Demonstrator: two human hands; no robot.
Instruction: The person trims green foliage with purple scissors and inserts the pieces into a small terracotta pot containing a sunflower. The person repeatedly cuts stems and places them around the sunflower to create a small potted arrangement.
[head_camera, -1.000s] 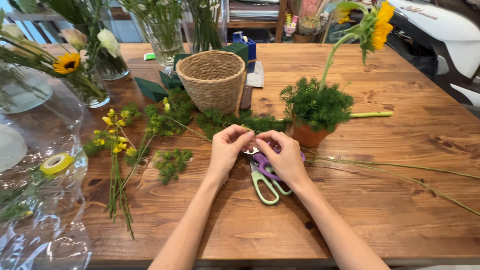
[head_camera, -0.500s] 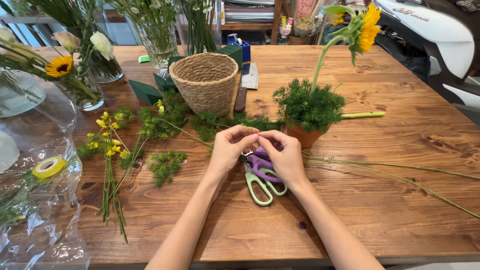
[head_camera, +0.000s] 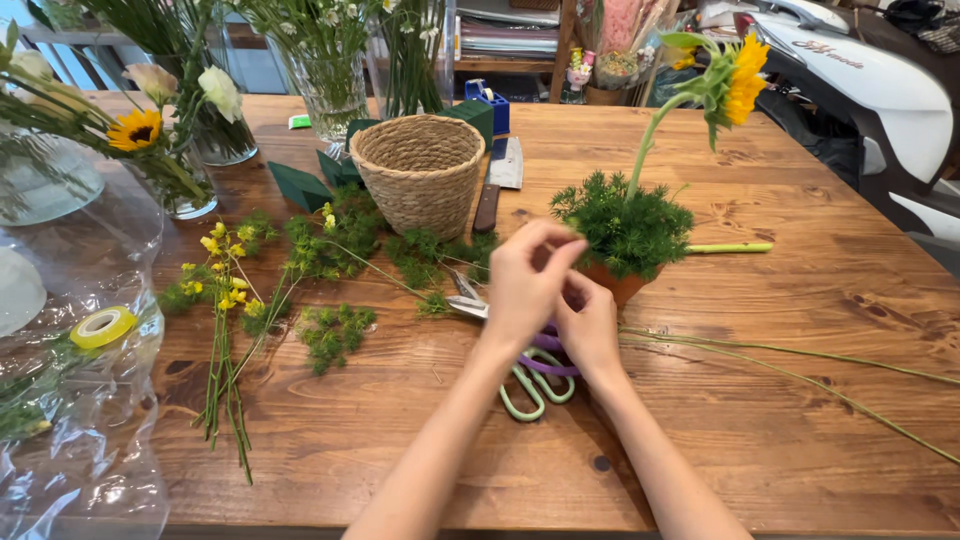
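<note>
Spreading across nearly the whole view is the long brown wooden plank table (head_camera: 800, 400), and crumpled clear plastic wrapping (head_camera: 70, 430) is lying over its left end with a yellow-green roll of tape (head_camera: 102, 327) sitting on it. Glass vases of cut flowers (head_camera: 170, 150) are standing along the far left edge. A round woven straw basket (head_camera: 420, 170) is sitting near the middle, well apart from the hands, with dark green floral foam blocks (head_camera: 300, 185) beside it. Thin stems with small yellow blossoms (head_camera: 225, 330) are lying loose to the left (some feathery green sprigs among them). A small terracotta pot stuffed with bushy greenery (head_camera: 625, 235) is standing just behind the hands, and a tall sunflower (head_camera: 740, 75) is rising from it, tilted right.

The left hand (head_camera: 525, 290) is hovering above the right hand (head_camera: 590, 325), fingertips pinched together; what they are pinching is too small to tell. The right hand is curling closed beneath it, partly hidden. Two pairs of scissors with purple and pale green handles (head_camera: 535, 380) are lying on the table directly under both hands, blades pointing left, mostly covered.
</note>
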